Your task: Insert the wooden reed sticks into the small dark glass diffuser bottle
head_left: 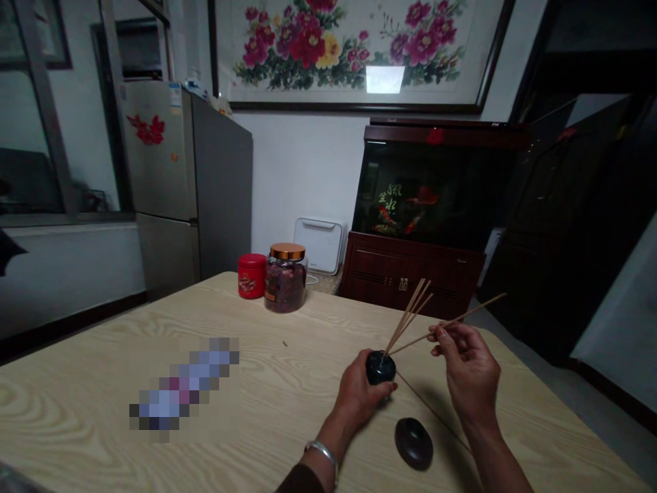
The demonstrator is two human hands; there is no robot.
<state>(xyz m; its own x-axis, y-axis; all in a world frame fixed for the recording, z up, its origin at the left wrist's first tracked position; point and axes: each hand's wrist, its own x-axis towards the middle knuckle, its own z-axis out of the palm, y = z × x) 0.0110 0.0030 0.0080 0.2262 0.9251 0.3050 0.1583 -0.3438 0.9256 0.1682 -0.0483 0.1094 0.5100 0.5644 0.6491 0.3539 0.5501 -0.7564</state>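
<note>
My left hand is wrapped around a small dark glossy pot on the table. Several thin tan sticks lean out of its top, fanned toward the upper right. Between thumb and fingers, my right hand pinches one more thin stick; its lower left end reaches close to the pot's mouth, and I cannot tell whether it is inside. Another stick lies on the table, running from the pot to beneath my right wrist. Below the pot rests a dark oval piece with a rounded hollow.
On the wood-grain table a blurred-out long object lies at left. A red canister and a copper-lidded jar stand at the back edge. Beyond are a refrigerator, a white panel-like appliance and a fish tank.
</note>
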